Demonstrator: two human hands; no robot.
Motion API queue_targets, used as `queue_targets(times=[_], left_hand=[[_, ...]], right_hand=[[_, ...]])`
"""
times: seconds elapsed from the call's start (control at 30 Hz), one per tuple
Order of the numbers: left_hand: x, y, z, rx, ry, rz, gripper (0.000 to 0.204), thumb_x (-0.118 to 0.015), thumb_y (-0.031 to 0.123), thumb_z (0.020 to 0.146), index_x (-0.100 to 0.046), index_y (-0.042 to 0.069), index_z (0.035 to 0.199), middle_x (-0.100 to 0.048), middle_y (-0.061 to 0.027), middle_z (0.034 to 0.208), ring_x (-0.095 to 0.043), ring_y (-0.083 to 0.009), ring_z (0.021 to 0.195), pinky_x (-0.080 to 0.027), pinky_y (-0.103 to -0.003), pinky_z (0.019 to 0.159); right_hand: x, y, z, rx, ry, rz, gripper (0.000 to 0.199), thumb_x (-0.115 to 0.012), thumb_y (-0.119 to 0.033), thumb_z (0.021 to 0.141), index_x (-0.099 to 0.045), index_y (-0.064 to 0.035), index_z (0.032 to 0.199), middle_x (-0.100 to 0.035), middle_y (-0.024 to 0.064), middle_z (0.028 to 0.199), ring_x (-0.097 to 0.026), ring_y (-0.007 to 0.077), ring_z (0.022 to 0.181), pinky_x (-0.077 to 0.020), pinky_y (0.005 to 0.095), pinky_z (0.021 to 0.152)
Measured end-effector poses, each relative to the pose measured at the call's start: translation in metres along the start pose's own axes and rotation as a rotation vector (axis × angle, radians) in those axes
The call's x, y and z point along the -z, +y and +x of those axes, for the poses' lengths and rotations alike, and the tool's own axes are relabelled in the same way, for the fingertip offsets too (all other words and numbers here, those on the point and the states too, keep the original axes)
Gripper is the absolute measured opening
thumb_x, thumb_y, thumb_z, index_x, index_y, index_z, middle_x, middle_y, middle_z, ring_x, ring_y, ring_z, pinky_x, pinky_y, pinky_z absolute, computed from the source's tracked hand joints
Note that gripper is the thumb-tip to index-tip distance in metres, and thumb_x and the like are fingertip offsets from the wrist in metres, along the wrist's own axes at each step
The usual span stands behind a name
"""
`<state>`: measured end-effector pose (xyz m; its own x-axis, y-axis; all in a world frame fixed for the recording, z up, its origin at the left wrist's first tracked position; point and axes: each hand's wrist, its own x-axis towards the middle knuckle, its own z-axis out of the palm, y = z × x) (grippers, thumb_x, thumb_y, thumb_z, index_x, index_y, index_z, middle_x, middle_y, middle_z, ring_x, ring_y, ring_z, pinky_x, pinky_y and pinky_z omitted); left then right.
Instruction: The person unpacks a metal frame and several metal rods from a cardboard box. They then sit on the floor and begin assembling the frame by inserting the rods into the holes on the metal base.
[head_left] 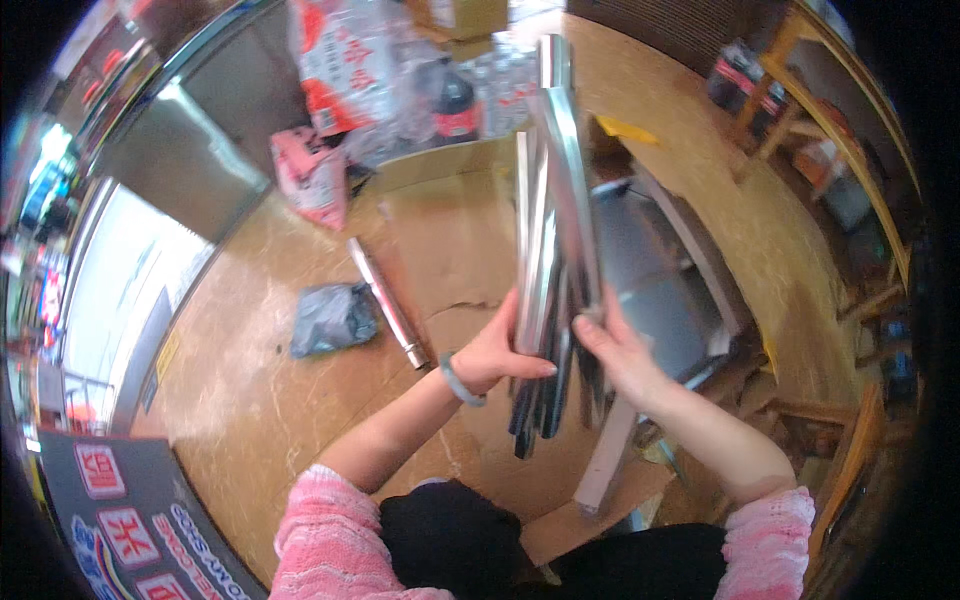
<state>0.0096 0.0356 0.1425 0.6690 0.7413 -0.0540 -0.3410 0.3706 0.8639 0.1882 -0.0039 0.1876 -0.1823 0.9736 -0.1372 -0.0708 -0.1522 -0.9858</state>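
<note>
the flattened cardboard [450, 240] lies spread on the floor beneath everything i hold. above its right half i grip a bundle of shiny metal strips [555, 220], standing nearly upright. my left hand [495, 350] is closed around the bundle's lower left side, a pale bracelet [455, 382] on that wrist. my right hand [620, 350] clamps the bundle from the right. a single metal tube [388, 302] lies along the cardboard's left edge, a crumpled grey bag [332, 318] just left of it.
</note>
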Motion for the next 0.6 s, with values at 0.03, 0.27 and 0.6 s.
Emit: queue_targets(times=[0.03, 0.27, 0.6], left_hand=[[0.015, 0.006, -0.018, -0.092, 0.088, 0.058, 0.096, -0.078, 0.003, 0.057, -0.021, 0.008, 0.134, -0.041, -0.0057, 0.123, -0.039, -0.0173, 0.115, -0.032, -0.032, 0.098], [0.122, 0.002, -0.15, -0.288, 0.647, 0.063, 0.081, -0.075, 0.001, 0.061, -0.031, 0.006, 0.128, -0.05, -0.0067, 0.116, -0.049, -0.0186, 0.107, -0.04, -0.033, 0.092], [0.23, -0.133, -0.183, -0.118, 0.868, -0.168, 0.077, -0.076, 0.001, 0.06, -0.034, 0.007, 0.124, -0.053, -0.0064, 0.112, -0.052, -0.0208, 0.102, -0.043, -0.036, 0.087]], right_hand=[[-0.025, 0.008, 0.015, 0.17, -0.059, -0.1, 0.063, -0.049, -0.014, 0.09, -0.011, -0.003, 0.139, -0.042, 0.0124, 0.124, -0.043, 0.0182, 0.111, -0.0322, 0.0319, 0.098], [-0.197, 0.104, 0.088, 0.029, -0.274, 0.123, 0.055, -0.047, -0.001, 0.086, -0.022, -0.0045, 0.135, -0.042, 0.0108, 0.123, -0.042, 0.0182, 0.113, -0.0349, 0.0316, 0.096], [-0.248, 0.245, 0.125, -0.509, -0.185, 0.028, 0.061, -0.054, 0.0, 0.078, -0.026, -0.0068, 0.132, -0.047, 0.0146, 0.121, -0.046, 0.0245, 0.111, -0.0382, 0.0376, 0.092]])
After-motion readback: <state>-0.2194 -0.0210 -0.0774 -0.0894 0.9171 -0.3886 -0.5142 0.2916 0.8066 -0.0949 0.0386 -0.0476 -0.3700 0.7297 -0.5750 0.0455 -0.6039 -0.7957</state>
